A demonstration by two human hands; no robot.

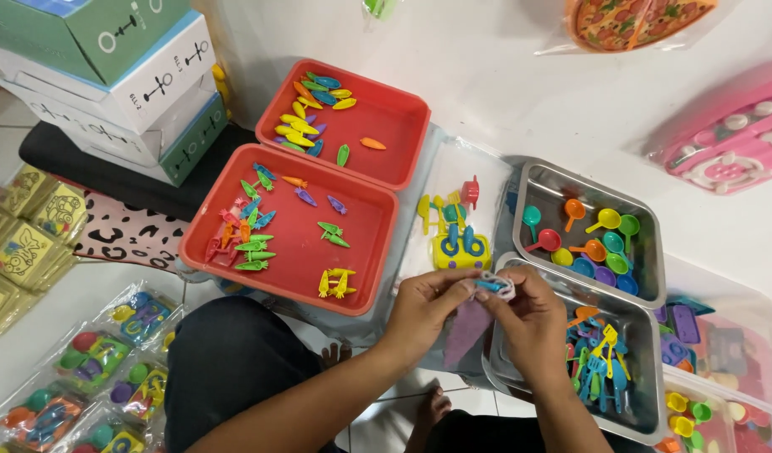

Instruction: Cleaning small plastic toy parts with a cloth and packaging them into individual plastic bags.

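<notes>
My left hand [426, 304] and my right hand [528, 315] meet in the lower middle of the head view, both pinching a small clear plastic bag [496, 286] with a blue toy piece inside. A purple piece [466, 330] hangs just below the hands. Right behind them lies a yellow toy block with blue scissors [460, 247] on a clear plastic sheet. Two red trays [377, 225] with small toy fish and carrots sit to the left.
Two metal trays hold coloured toy spoons [594, 245] and toy utensils [600, 361] at right. Stacked boxes [109, 75] stand top left. Packed toy bags [101, 369] lie bottom left. A pink toy set [730, 143] and toy pizza [637, 21] sit top right.
</notes>
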